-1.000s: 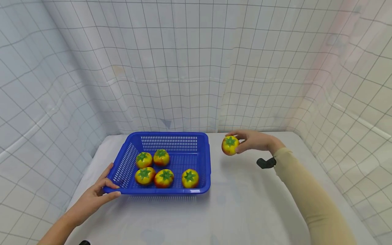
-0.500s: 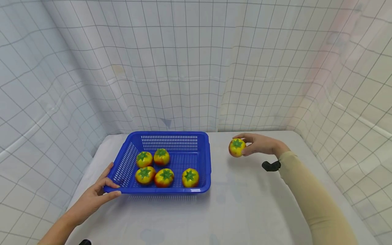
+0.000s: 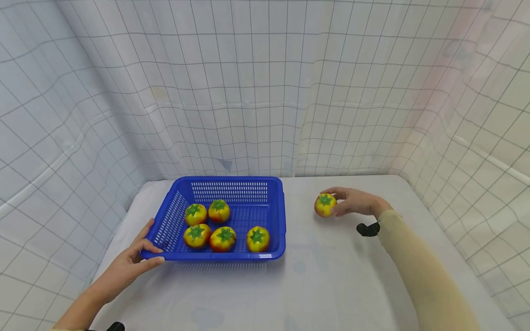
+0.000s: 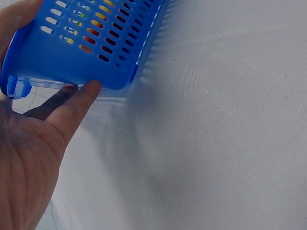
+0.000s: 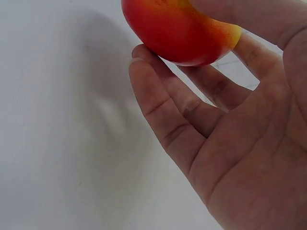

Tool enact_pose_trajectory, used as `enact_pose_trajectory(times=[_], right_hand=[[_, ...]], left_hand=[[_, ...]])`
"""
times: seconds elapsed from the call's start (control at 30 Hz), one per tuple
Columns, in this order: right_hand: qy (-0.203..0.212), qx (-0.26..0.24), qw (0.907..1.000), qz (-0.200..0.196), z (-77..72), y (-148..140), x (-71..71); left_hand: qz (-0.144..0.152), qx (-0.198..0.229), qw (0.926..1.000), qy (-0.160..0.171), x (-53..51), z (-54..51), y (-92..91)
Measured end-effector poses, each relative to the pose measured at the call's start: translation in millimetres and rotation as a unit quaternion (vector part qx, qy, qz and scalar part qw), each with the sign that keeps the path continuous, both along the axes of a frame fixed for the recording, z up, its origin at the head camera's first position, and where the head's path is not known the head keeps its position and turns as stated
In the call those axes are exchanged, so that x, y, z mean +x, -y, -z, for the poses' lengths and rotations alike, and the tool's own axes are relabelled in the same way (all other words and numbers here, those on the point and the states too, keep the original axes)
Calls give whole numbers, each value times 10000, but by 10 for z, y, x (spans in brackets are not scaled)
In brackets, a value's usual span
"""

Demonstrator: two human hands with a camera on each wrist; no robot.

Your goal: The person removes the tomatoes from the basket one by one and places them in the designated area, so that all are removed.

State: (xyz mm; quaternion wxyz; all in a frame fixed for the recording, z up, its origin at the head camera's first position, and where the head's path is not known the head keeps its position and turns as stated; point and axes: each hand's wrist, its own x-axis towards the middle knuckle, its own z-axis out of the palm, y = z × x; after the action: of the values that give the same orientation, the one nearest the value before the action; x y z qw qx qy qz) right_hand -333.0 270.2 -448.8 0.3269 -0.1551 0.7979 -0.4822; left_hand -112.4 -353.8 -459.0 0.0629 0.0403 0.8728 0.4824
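Observation:
My right hand pinches a yellow-and-red tomato with a green star-shaped top, low over the table right of the basket. In the right wrist view, the thumb and fingers lie around the tomato's red underside; whether it touches the table I cannot tell. At the near left corner of a blue plastic basket, my left hand grips the rim. The left wrist view has fingers of this hand against the slotted basket wall. Inside the basket sit several similar tomatoes, one apart at the right.
A white cloth covers the table. White grid-patterned curtains hang at the back and both sides. Black pieces are worn at the wrists.
My right hand has carried the tomato right and downward, farther from the basket and closer to the table. The left hand and the basket stay in place.

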Motion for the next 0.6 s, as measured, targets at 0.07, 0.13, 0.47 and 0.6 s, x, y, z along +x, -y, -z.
enact_pose_trajectory(times=[0.07, 0.13, 0.47, 0.6], right_hand=[[48, 12, 10000, 42, 47, -17, -5], [101, 12, 9999, 83, 91, -32, -11], [171, 117, 9997, 124, 222, -63, -23], [169, 201, 9996, 137, 241, -59, -17]], left_hand=[[-7, -43, 10000, 6, -1, 4, 3], [-4, -23, 10000, -27, -2, 8, 2], [12, 37, 10000, 5, 2, -2, -5], [12, 0, 10000, -9, 1, 1, 5]])
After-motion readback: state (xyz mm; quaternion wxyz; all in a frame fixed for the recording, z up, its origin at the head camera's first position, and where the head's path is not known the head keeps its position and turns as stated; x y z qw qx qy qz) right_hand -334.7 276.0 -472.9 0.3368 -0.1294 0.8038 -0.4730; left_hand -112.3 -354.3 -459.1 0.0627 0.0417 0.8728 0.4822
